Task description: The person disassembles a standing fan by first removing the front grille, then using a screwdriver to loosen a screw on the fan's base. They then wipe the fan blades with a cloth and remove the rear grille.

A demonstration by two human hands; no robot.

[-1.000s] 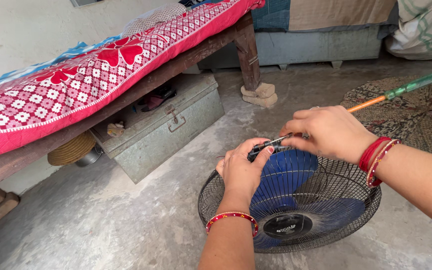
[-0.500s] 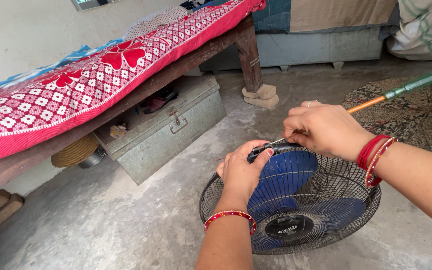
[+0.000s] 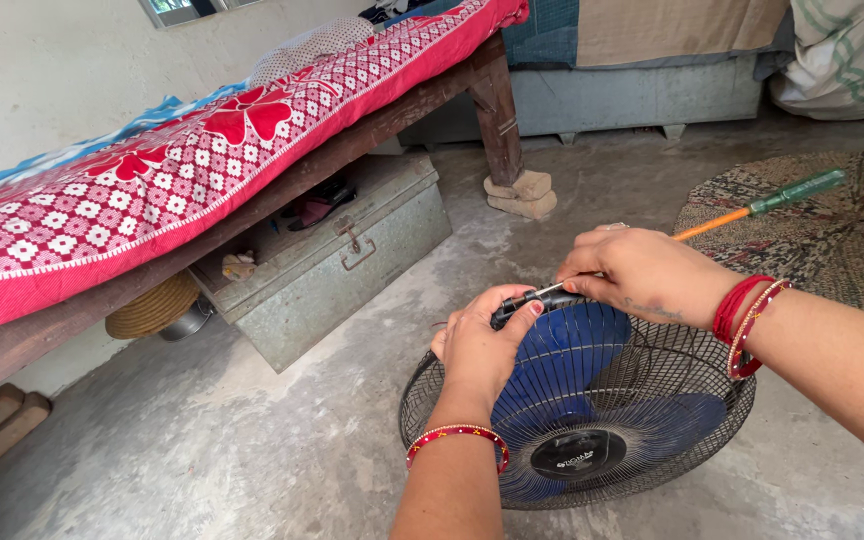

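A fan with blue blades inside a black wire guard (image 3: pixel 672 400) lies face up on the concrete floor. My left hand (image 3: pixel 482 345) presses down on the guard's far rim and pinches a small black clip (image 3: pixel 514 300) there. My right hand (image 3: pixel 637 275) holds a screwdriver (image 3: pixel 752 208) with an orange shaft and a green handle. Its metal tip meets the black clip beside my left thumb. Both wrists wear red bangles.
A grey metal trunk (image 3: pixel 332 260) sits under a wooden bed with a red patterned quilt (image 3: pixel 152 170). The bed leg rests on a stone block (image 3: pixel 522 195). A round woven mat (image 3: pixel 812 230) lies at the right, behind the fan.
My right hand has dropped slightly and the screwdriver handle has tilted lower. My left hand stays on the clip at the guard's rim.
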